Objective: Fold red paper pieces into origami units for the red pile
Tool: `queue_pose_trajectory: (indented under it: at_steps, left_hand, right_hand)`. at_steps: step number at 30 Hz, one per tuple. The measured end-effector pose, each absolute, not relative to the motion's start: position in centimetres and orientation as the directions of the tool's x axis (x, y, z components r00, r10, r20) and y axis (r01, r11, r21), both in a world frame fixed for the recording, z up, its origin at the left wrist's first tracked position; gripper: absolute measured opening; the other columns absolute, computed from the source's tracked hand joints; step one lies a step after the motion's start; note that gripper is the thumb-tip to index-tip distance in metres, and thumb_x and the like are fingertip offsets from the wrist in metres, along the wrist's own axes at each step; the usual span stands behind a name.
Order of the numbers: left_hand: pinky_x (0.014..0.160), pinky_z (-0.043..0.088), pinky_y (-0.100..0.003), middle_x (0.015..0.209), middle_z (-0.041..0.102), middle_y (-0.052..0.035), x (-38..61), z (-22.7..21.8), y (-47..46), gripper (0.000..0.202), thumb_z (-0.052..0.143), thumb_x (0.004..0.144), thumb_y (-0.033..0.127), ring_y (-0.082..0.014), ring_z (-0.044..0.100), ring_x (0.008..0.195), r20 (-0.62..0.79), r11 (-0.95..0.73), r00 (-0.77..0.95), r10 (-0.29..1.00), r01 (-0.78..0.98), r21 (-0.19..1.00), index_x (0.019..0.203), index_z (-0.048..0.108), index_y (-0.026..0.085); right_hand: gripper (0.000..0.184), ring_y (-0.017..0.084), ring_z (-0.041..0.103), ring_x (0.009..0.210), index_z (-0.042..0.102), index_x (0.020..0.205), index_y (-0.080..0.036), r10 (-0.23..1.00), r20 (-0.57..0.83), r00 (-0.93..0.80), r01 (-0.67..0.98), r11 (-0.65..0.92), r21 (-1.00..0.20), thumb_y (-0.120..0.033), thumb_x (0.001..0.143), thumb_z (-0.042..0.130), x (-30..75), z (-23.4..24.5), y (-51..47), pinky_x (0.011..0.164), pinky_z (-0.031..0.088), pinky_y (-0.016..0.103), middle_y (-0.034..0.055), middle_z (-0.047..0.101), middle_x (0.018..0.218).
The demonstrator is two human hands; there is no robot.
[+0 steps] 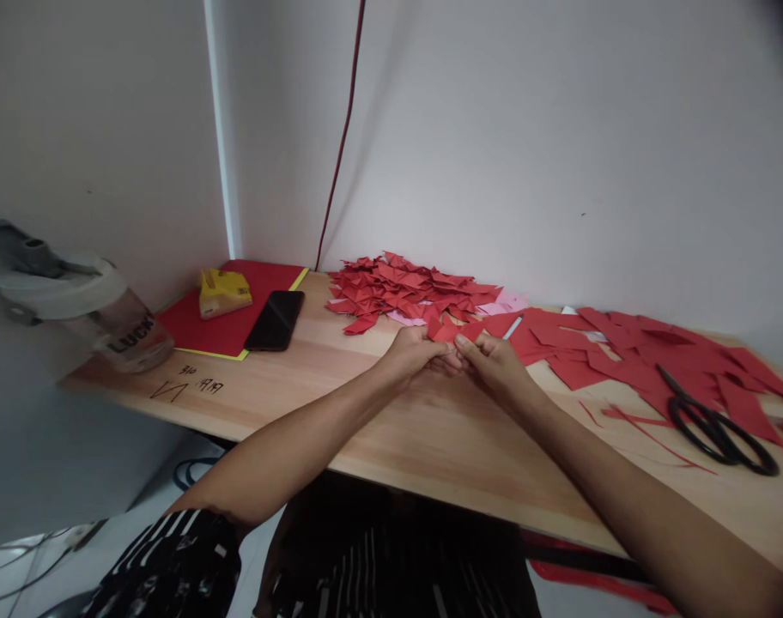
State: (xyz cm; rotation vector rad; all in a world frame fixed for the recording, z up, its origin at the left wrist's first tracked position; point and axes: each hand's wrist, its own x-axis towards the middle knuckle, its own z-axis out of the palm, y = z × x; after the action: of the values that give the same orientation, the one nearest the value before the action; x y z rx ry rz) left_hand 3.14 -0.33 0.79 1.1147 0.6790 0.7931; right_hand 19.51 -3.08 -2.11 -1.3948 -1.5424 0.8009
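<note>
A small piece of folded red paper (452,331) is pinched between my two hands, just above the wooden table (366,438). My left hand (422,354) grips its left side, thumb pointing right. From the other side, my right hand (488,356) closes on it, with the thumb near the left thumb. The fingers partly cover the lower part of the paper. Right behind the hands lies a heap of folded red paper pieces (404,287), with some pink paper (506,302) at its right edge. A whitish stick or pen (512,328) shows beside my right hand.
Flat red paper pieces (623,348) spread across the right, with black-handled scissors (719,433) and thin paper strips (662,438) in front. Leftward are a black phone (276,320), a yellow box (224,293) on red sheets (179,322), and a clear bottle (124,330). A wall stands behind.
</note>
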Motion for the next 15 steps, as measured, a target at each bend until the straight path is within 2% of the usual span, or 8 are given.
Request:
queue_pose_trajectory:
  at_steps: [6,11,15]
  left_hand:
    - [0.049,0.039,-0.017,0.056,0.065,-0.0054,3.28,0.74,-0.35,0.006,0.058,0.065,0.009,-0.0089,0.059,0.048,-0.064,0.167,0.525,0.849,-0.152,0.974,0.06,0.062,0.009]
    - [0.049,0.039,-0.017,0.056,0.065,-0.0058,3.48,0.65,-0.3,0.008,0.057,0.069,0.012,-0.0091,0.06,0.05,-0.075,0.147,0.497,0.864,-0.107,0.983,0.063,0.062,0.009]
    - [0.048,0.041,-0.018,0.058,0.066,-0.006,3.35,0.14,0.01,0.01,0.057,0.07,0.015,-0.0099,0.059,0.05,-0.067,0.128,0.538,0.84,-0.077,0.989,0.065,0.064,0.009]
  right_hand:
    - [0.051,0.009,0.035,0.043,0.056,0.064,-0.018,0.986,0.155,0.054,0.38,0.123,-0.917,-0.066,0.083,0.054,19.79,-2.02,-3.11,0.043,0.026,0.024,-0.0034,0.047,0.049]
    - [0.047,0.01,0.04,0.049,0.055,0.065,-0.018,0.983,0.166,0.078,0.364,0.127,-0.923,-0.061,0.082,0.059,19.86,-2.23,-2.94,0.047,0.029,0.024,-0.0019,0.053,0.054]
    - [0.04,0.011,0.046,0.055,0.056,0.072,-0.018,0.975,0.212,0.057,0.354,0.179,-0.918,-0.057,0.083,0.062,19.83,-2.22,-2.93,0.051,0.033,0.024,-0.0005,0.058,0.064]
